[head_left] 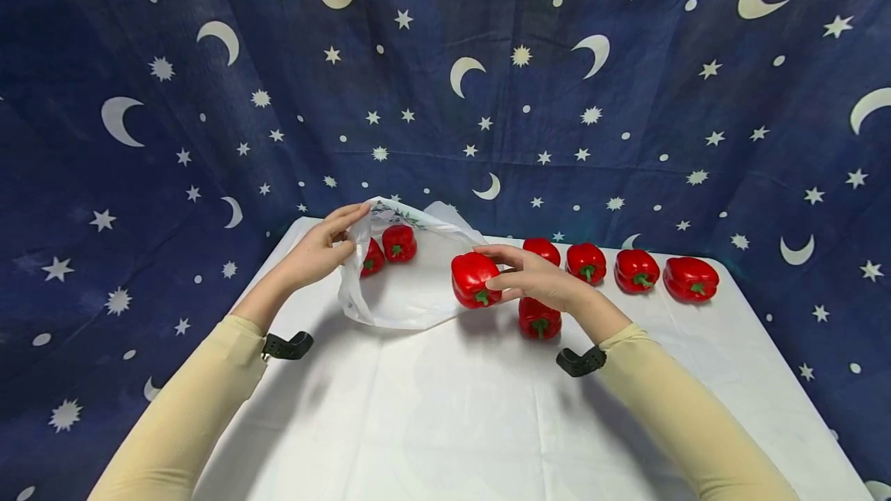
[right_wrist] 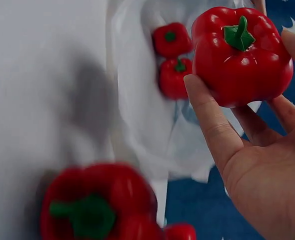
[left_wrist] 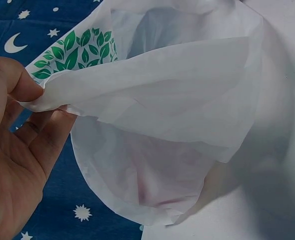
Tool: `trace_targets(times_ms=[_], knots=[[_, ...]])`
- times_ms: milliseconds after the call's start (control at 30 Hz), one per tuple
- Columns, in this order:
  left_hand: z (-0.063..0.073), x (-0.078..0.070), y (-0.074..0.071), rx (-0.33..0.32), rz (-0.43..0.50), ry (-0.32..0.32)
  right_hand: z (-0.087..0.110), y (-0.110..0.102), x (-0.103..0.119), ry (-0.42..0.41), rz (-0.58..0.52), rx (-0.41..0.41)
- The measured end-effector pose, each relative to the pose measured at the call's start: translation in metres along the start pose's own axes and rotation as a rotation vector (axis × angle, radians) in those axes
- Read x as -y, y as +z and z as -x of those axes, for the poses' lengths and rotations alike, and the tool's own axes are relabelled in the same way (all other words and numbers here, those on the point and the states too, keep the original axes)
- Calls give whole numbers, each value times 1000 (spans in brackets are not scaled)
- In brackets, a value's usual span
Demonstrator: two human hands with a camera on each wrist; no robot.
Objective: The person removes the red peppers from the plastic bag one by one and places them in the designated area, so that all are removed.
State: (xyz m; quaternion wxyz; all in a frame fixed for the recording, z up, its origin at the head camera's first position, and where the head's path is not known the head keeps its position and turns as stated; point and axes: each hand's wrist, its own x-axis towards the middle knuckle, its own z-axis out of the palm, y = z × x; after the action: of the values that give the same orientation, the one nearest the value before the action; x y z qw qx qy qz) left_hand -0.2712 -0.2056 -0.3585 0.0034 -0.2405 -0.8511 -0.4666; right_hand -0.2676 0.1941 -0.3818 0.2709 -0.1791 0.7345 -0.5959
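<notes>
A white plastic bag (head_left: 418, 292) with green leaf print lies on the table, its mouth held up at the left by my left hand (head_left: 322, 248). In the left wrist view, that thumb and fingers pinch the bag's rim (left_wrist: 52, 97). Two red bell peppers (head_left: 400, 243) lie inside the bag. My right hand (head_left: 536, 278) grips another red bell pepper (head_left: 476, 280) at the bag's right side, overlapping the opening in the head view. Seen from the right wrist, the fingers and thumb hold this pepper (right_wrist: 242, 60) around its sides, green stem showing.
Right of the bag, one bell pepper (head_left: 540, 319) sits below my right hand. Several more peppers (head_left: 636, 270) stand in a row along the back right of the white table (head_left: 445, 416). A dark blue cloth (head_left: 418, 45) with moons and stars hangs behind.
</notes>
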Motion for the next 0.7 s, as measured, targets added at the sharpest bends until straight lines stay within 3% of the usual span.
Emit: trace_targets(times_ms=[333, 700], knots=[[1, -2, 0, 6, 16, -14, 47, -45, -8, 5, -65, -112], [1, 2, -1, 8, 13, -18, 90, -81, -28, 10, -109, -214]])
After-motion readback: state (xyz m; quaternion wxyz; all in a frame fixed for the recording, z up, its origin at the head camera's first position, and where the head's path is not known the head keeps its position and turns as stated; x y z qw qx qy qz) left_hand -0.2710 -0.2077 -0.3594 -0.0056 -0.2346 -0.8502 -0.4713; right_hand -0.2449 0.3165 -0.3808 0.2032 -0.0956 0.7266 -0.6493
